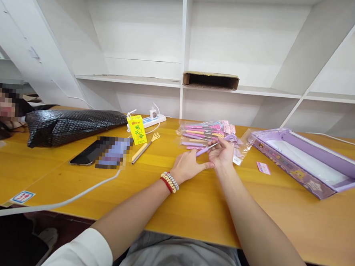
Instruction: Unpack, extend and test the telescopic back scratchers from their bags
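My right hand (pixel 223 153) is closed around a purple-handled crochet hook (pixel 205 150) with a metal tip, held just above the yellow table (pixel 191 198). My left hand (pixel 189 166), with bead bracelets on the wrist, rests against it, its fingers touching the hook's handle end. Just behind the hands lies a pile of clear packets (pixel 206 134) with pink, yellow and purple hooks inside.
A purple open box (pixel 308 161) lies at the right, a small pink card (pixel 263 167) near it. To the left are a yellow drink carton (pixel 137 129), a fork-shaped stick (pixel 145 147), a phone (pixel 89 153), a black bubble mailer (pixel 69 126), a power strip (pixel 149 121) and a white cable (pixel 55 204). Another person sits at far left.
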`<state>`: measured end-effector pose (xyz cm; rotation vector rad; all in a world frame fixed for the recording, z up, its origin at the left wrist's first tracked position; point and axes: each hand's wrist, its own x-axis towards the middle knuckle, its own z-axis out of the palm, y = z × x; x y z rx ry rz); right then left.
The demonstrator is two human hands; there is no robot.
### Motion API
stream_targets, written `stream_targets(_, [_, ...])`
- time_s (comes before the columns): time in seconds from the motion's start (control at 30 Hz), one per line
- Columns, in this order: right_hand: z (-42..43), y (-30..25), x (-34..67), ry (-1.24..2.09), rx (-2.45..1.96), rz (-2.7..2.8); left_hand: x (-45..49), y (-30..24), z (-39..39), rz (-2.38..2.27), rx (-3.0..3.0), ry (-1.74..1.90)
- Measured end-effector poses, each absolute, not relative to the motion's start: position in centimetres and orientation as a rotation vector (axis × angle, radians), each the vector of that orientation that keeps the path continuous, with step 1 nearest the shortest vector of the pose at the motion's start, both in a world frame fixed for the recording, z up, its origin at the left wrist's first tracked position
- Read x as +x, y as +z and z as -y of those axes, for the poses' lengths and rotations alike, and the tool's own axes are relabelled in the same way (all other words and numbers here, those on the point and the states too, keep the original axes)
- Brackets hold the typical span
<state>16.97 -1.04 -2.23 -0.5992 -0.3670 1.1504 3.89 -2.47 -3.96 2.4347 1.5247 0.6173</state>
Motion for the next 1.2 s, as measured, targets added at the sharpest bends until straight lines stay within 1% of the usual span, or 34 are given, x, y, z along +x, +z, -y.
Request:
stream_targets(0.17, [1.2, -1.9, 19.8, 1.1, -0.472, 0.222, 3.6, -3.6, 2.8, -1.571, 2.497, 0.518])
stream_targets(0.47, [0.4, -3.0, 18.6, 1.065, -0.598, 0.312, 3.7, -3.8, 2.3, -1.657, 2.529, 0.518])
stream_targets(0.6, [0.7, -3.2, 17.8, 1.077, -0.624, 0.316, 4.0, -3.7, 2.2, -1.55, 2.489, 0.608])
stream_targets(0.83, [1.4, -3.3, 15.7, 1.358, -0.556, 0.57, 4.0, -5.3, 1.3, -1.372, 2.419, 0.863])
stream_targets(1.03, [1.4, -4.2, 14.4, 1.366, -0.59, 0.742, 4.1, -5.3, 1.2, -1.276, 2.336, 1.008])
stream_targets(1.2, [1.4, -4.4, 13.9, 1.364, -0.576, 0.764, 4.2, -5.2, 1.3, -1.289, 2.351, 0.969])
